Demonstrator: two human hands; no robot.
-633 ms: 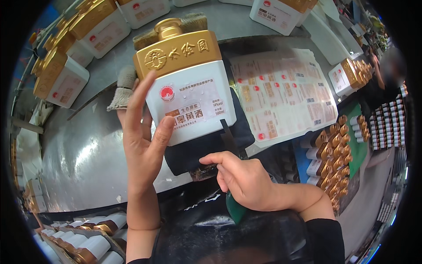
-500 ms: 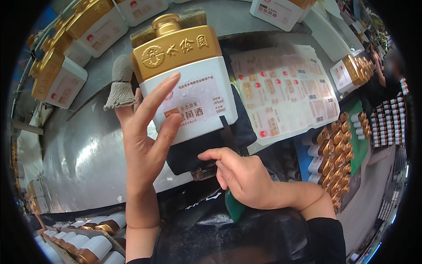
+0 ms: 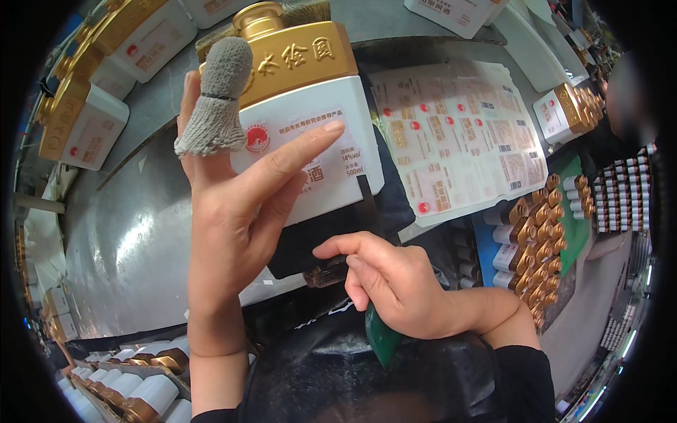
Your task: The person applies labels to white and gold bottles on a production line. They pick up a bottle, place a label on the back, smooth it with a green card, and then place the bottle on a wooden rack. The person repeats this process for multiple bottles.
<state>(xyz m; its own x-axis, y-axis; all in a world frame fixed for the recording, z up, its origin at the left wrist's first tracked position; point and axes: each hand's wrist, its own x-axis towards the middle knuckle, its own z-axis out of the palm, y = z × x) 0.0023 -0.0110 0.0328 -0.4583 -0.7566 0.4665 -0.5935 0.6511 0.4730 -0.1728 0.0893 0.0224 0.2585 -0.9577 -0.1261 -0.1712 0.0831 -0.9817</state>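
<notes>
A white flat bottle (image 3: 349,99) with a gold shoulder and neck lies tilted on a black pad (image 3: 310,243) in front of me. A clear printed label (image 3: 328,130) covers its white face, partly hidden by my left hand (image 3: 236,204). That hand is open over the bottle, its fingers spread; whether the fingertips touch the label, I cannot tell. One of its fingers wears a grey knitted finger cover (image 3: 224,92). Nearer to me, below the bottle, my right hand (image 3: 395,282) is curled around a green scraper (image 3: 381,338), index finger extended.
Right of the bottle lies a sheet of labels (image 3: 469,141). A bristle brush (image 3: 307,13) sits behind the bottle's neck. More gold-topped bottles (image 3: 88,127) stand at the left, with rows of them (image 3: 532,240) at the right and lower left. Another person (image 3: 627,106) is at far right.
My left hand has turned and reached farther across the label, its thumb side moving right and the covered finger now over the gold shoulder. My right hand has barely moved, still with the scraper.
</notes>
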